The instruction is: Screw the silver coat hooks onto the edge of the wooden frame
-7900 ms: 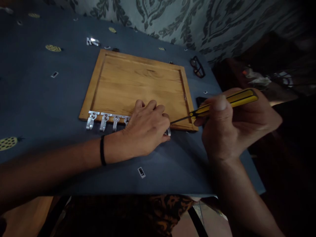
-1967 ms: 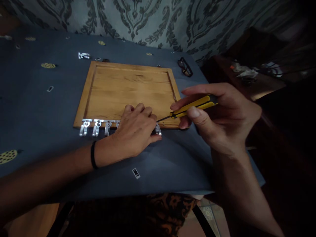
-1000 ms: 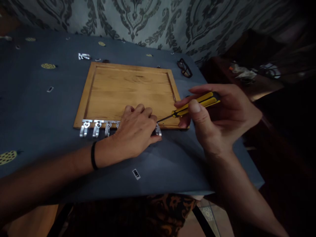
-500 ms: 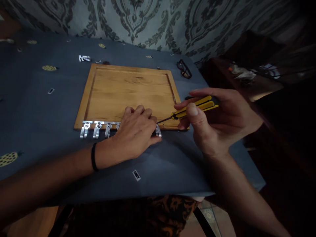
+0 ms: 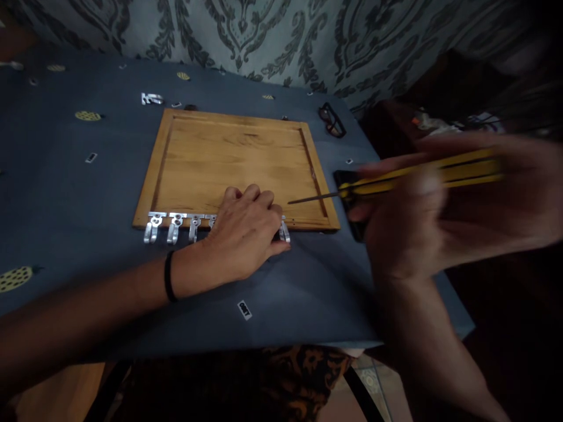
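A framed wooden board (image 5: 237, 152) lies on the table, with several silver metal hooks (image 5: 177, 227) in a row along its front edge. My left hand (image 5: 248, 234) is closed over the right part of this row, fingers curled on the board and thumb beside the rightmost hook (image 5: 285, 230). It hides some of the hooks. In my right hand (image 5: 422, 217), blurred by motion, is a screwdriver (image 5: 373, 183) with a yellow and black handle. Its thin shaft points left, and the tip is over the board, apart from the hooks.
A loose metal hook (image 5: 152, 99) lies behind the board on the blue patterned tablecloth (image 5: 109, 193). Eyeglasses (image 5: 331, 121) sit at the back right. A black flat object (image 5: 349, 176) rests right of the board, partly behind my right hand. A patterned wall (image 5: 246, 35) rises behind.
My right hand has drawn the screwdriver back to the right, and its tip has left the spot beside the rightmost hook. The black flat object shows more. My left hand stays in place.
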The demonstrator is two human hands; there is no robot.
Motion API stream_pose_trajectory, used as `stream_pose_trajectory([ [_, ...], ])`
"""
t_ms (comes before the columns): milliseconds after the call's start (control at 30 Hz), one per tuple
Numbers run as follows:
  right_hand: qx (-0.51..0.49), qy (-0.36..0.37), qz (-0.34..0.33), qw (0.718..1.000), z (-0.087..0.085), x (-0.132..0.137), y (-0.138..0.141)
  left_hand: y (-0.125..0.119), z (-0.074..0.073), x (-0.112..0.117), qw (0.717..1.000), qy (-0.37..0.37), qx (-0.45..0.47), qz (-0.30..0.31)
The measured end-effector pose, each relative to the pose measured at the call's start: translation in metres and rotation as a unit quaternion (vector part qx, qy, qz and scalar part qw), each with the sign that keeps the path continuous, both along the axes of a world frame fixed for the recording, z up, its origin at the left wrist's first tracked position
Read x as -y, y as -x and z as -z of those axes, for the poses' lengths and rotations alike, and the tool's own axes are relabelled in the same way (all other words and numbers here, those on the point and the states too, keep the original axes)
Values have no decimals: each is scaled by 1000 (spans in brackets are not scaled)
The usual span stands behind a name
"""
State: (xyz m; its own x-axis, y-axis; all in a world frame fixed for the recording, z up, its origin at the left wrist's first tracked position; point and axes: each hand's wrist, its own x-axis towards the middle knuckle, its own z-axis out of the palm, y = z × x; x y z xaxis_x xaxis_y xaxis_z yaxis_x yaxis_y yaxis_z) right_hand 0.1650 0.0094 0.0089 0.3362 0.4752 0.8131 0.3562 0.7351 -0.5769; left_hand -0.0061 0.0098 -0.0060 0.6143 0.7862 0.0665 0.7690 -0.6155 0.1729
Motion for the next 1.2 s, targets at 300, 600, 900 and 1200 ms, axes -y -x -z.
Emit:
stream_pose_trajectory([
  [300,18,-1,-44,999,-2,-7,-3,0,3,0,1000,-25,13,-1],
  [600,77,75,-70,992,2,-2,-5,-1,2,1,1000,-11,1,-2],
  [900,56,115,-114,985,9,0,-6,-1,2,0,1000,-7,4,-2],
  [1200,114,103,-144,978,8,-4,-10,-2,0,0,1000,5,-9,-4],
])
